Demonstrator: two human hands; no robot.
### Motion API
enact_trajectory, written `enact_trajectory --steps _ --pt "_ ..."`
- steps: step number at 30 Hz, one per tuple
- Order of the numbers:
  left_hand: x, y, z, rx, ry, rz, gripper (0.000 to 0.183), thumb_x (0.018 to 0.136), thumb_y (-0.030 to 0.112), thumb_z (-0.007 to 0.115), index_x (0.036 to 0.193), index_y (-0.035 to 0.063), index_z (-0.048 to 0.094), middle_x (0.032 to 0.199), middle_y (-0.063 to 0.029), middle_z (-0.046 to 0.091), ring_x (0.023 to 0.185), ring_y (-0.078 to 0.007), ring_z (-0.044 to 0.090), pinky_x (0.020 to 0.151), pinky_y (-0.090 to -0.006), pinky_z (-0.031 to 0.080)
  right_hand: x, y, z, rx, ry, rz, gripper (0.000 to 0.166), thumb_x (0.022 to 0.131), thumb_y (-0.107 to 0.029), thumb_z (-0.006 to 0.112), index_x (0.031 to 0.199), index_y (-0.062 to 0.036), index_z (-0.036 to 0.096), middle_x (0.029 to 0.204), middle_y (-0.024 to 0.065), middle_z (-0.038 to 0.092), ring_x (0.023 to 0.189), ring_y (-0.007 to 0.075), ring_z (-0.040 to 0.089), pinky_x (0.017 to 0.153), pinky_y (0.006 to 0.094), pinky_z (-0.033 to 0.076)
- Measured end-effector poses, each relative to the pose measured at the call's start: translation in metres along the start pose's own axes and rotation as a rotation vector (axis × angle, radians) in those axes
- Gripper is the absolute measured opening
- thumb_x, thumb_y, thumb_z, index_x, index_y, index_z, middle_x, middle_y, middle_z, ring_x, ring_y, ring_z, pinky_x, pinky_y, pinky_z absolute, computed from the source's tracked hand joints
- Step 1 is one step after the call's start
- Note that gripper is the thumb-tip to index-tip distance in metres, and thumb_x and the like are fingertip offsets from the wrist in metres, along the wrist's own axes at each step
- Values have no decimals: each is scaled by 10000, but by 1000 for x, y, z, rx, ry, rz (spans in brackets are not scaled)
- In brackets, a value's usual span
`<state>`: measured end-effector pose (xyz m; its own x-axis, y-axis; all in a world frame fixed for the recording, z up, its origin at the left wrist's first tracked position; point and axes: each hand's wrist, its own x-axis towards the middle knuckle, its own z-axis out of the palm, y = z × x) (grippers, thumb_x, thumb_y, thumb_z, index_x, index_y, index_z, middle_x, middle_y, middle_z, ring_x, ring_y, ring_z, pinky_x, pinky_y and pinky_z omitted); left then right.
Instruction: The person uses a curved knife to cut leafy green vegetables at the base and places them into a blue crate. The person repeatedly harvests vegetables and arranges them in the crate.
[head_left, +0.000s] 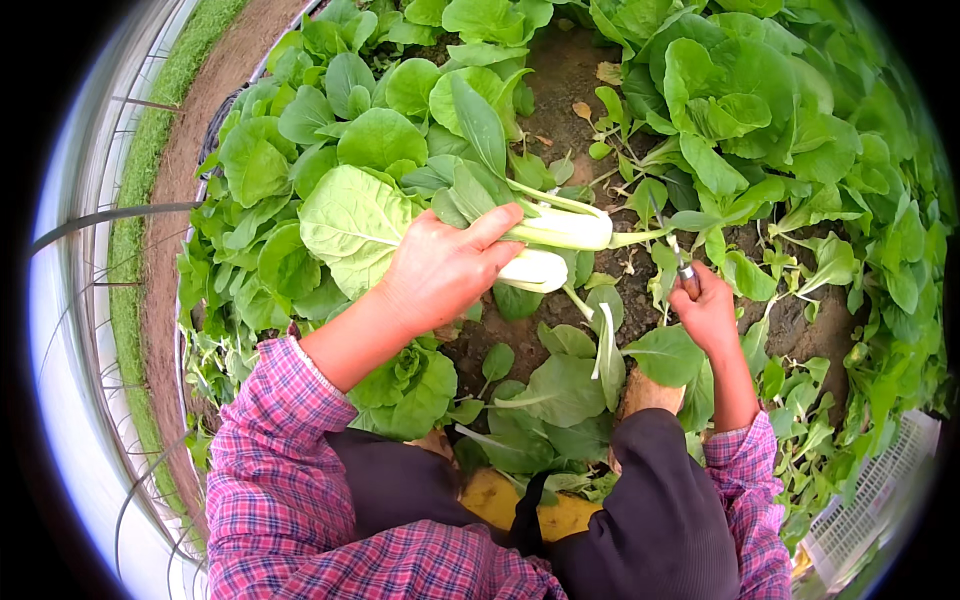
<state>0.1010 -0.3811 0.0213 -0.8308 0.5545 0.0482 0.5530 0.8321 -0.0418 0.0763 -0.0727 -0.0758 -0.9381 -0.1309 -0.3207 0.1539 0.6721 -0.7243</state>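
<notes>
My left hand (448, 262) grips two cut heads of bok choy, held sideways above the bed. The upper bok choy (574, 229) has a pale, thick stem base pointing right. Just below it lies the shorter white base of the second bok choy (536, 270). A broad light-green leaf (360, 225) fans out left of the wrist. My right hand (705, 306) is closed around the handle of a small metal-ferruled blade tool (684, 271). Its thin blade points up and away, beside a leaf stalk near the upper head's base. Leaves make the blade's exact shape hard to tell.
Leafy greens stand to the left (382, 139) and right (739, 97). Loose leaves (559, 394) lie on the soil (480, 341) before my knees. A yellow object (487, 499) is between my legs. At lower right sits a white plastic crate (862, 480); a dirt path (161, 300) runs along the left.
</notes>
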Motion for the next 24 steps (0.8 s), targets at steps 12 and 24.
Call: enact_trajectory --steps 12,24 --pt "23 23 14 -94 3 137 147 662 138 563 809 132 573 1084 23 488 511 -133 532 452 -329 387 -11 -33 22 807 -184 -141 301 750 -96 672 999 -40 512 861 58 608 725 129 576 646 236 457" --pt "6 24 27 -182 30 158 48 689 156 549 713 117 562 885 -8 468 488 -178 530 541 -352 422 -5 -44 39 1021 -299 223 243 785 -229 651 885 -75 492 761 -1 530 511 58 452 362 207 391"
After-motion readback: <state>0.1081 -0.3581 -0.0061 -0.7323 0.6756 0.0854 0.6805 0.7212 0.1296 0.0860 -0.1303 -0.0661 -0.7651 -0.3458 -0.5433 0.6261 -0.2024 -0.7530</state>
